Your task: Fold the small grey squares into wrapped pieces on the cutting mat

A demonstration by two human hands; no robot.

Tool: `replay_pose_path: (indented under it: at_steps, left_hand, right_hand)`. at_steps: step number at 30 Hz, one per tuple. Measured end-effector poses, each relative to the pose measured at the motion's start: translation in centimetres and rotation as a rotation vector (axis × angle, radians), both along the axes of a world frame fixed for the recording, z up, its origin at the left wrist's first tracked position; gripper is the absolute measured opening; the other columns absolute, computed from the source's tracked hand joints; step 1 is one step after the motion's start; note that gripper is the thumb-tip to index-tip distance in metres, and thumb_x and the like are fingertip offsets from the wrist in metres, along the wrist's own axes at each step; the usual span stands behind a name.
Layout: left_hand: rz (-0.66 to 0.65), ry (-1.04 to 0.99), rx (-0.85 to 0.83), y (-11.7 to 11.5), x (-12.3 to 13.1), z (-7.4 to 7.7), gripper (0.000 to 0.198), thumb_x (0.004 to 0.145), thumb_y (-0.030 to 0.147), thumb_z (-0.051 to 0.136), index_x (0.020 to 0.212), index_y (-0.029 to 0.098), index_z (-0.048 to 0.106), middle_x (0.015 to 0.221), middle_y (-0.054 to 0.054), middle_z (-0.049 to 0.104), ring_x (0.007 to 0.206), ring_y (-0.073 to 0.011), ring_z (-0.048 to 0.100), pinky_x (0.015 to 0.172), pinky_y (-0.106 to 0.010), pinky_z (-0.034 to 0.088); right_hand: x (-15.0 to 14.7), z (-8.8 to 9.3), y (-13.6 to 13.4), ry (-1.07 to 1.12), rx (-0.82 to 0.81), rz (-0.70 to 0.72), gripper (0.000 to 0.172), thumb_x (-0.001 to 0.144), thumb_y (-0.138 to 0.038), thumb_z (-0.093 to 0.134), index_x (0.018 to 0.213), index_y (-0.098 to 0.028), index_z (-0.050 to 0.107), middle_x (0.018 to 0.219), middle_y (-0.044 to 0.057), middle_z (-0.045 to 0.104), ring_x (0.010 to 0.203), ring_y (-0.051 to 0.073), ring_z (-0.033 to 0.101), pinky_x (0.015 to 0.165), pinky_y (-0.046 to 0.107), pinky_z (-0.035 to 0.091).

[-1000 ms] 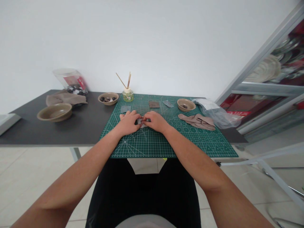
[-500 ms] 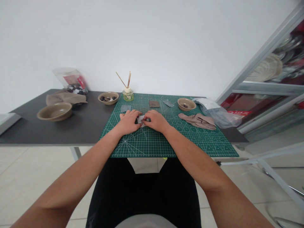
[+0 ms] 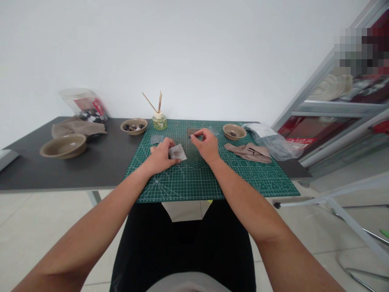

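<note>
A light grey square of sandpaper (image 3: 178, 152) with brownish smudges lies on the green cutting mat (image 3: 194, 184). My left hand (image 3: 162, 157) grips its left edge between thumb and fingers. My right hand (image 3: 208, 147) is above the mat to the right, with thumb and fingertips drawn together. Whatever those fingertips may hold is too small to tell. Just beyond them is a brown square of sandpaper (image 3: 191, 132), partly covered by the hand. Another grey square (image 3: 156, 139) lies behind my left hand.
A bowl of stones (image 3: 133, 126) and a reed diffuser (image 3: 159, 121) stand at the back. To the right are a bowl with few stones (image 3: 234, 132), a brown cloth (image 3: 251, 153) and a plastic bag (image 3: 275, 142). Another bowl (image 3: 63, 147) and a clear jar (image 3: 83, 105) stand left.
My right hand has moved away from the grey sandpaper, up and to the right, towards the brown square. My left hand stays on the sandpaper, which shows more fully now.
</note>
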State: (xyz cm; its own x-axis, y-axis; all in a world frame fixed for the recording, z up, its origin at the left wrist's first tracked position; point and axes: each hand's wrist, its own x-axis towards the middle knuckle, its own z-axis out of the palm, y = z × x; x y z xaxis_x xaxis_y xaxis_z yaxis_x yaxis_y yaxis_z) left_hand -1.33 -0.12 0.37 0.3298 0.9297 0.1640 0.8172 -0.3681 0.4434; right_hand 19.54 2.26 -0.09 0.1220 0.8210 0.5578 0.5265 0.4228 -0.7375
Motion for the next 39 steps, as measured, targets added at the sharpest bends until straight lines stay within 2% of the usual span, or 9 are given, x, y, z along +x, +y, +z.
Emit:
replay_pose_path:
  at_steps: [3,6,9,13,20,25,29,32,39]
  left_hand:
    - [-0.044,-0.203,-0.013,0.2,-0.6,0.0,0.039,0.078,0.035,0.063,0.111,0.024,0.044,0.106,-0.002,0.063,0.092,-0.0201,0.062,0.086,-0.036,0.046]
    - [0.071,-0.285,0.065,0.4,-1.2,0.9,0.038,0.08,0.032,0.061,0.114,0.024,0.045,0.096,0.0,0.064,0.081,-0.0179,0.061,0.079,-0.033,0.048]
    - [0.22,-0.184,0.155,0.5,-1.5,2.4,0.021,0.084,0.032,0.058,0.102,0.024,0.052,0.087,-0.001,0.064,0.078,-0.0188,0.06,0.076,-0.033,0.048]
    - [0.164,-0.014,0.177,1.4,-1.3,4.0,0.008,0.084,0.026,0.054,0.089,0.022,0.059,0.092,-0.005,0.069,0.088,-0.0225,0.063,0.081,-0.034,0.049]
    - [0.127,0.195,0.112,4.4,-0.7,2.8,0.04,0.093,0.032,0.041,0.123,0.02,0.066,0.122,-0.012,0.071,0.112,-0.0297,0.065,0.097,-0.04,0.047]
    - [0.012,0.332,-0.016,4.2,-1.1,1.1,0.072,0.092,0.055,0.044,0.158,0.029,0.03,0.159,-0.012,0.043,0.143,-0.0386,0.041,0.108,-0.061,0.035]
    - [0.196,0.367,-0.068,4.5,-2.9,1.5,0.088,0.084,0.064,0.052,0.16,0.027,0.025,0.16,-0.017,0.039,0.139,-0.0458,0.043,0.105,-0.064,0.037]
    - [0.145,0.373,-0.118,4.9,-4.7,2.0,0.081,0.085,0.057,0.056,0.157,0.028,0.033,0.15,-0.015,0.053,0.133,-0.0387,0.051,0.105,-0.052,0.042]
    - [0.135,0.426,-0.069,5.0,-6.6,1.2,0.069,0.091,0.06,0.042,0.152,0.029,0.042,0.16,-0.011,0.04,0.144,-0.0414,0.036,0.107,-0.066,0.035]
  right_hand:
    - [0.2,0.1,0.1,0.056,-0.003,-0.056,0.017,0.082,-0.037,0.064,0.078,-0.021,0.064,0.081,0.001,0.066,0.075,0.017,0.056,0.077,0.031,0.045]
    - [0.3,0.0,0.3,0.091,-0.013,-0.082,0.016,0.081,-0.036,0.064,0.078,-0.02,0.063,0.081,0.002,0.067,0.074,0.017,0.056,0.076,0.031,0.046]
    - [0.3,-0.2,0.5,0.076,-0.017,-0.077,0.015,0.082,-0.036,0.064,0.08,-0.02,0.064,0.083,0.003,0.068,0.075,0.017,0.057,0.076,0.031,0.046]
    - [0.1,-0.5,0.6,0.04,0.009,-0.035,0.014,0.082,-0.034,0.064,0.08,-0.021,0.063,0.085,0.002,0.068,0.076,0.017,0.057,0.078,0.032,0.046]
    - [-0.1,-0.4,0.4,-0.044,0.019,-0.004,0.011,0.084,-0.032,0.062,0.08,-0.021,0.06,0.087,0.004,0.067,0.079,0.018,0.058,0.079,0.032,0.046]
    - [-0.2,-0.1,0.3,-0.093,0.016,0.024,0.008,0.083,-0.028,0.063,0.08,-0.021,0.059,0.088,0.003,0.067,0.083,0.018,0.058,0.082,0.032,0.045]
    - [-0.3,-0.5,0.4,-0.137,-0.002,0.062,0.003,0.082,-0.023,0.064,0.081,-0.021,0.061,0.089,0.002,0.065,0.086,0.017,0.059,0.084,0.03,0.045]
    - [-0.4,-1.0,0.6,-0.211,-0.063,0.107,0.014,0.082,-0.02,0.063,0.094,-0.021,0.069,0.092,0.002,0.064,0.088,0.017,0.06,0.084,0.03,0.045]
    - [-0.8,-1.3,0.7,-0.551,-0.263,0.067,0.033,0.091,-0.029,0.055,0.117,-0.02,0.073,0.109,0.01,0.063,0.098,0.022,0.061,0.09,0.033,0.046]
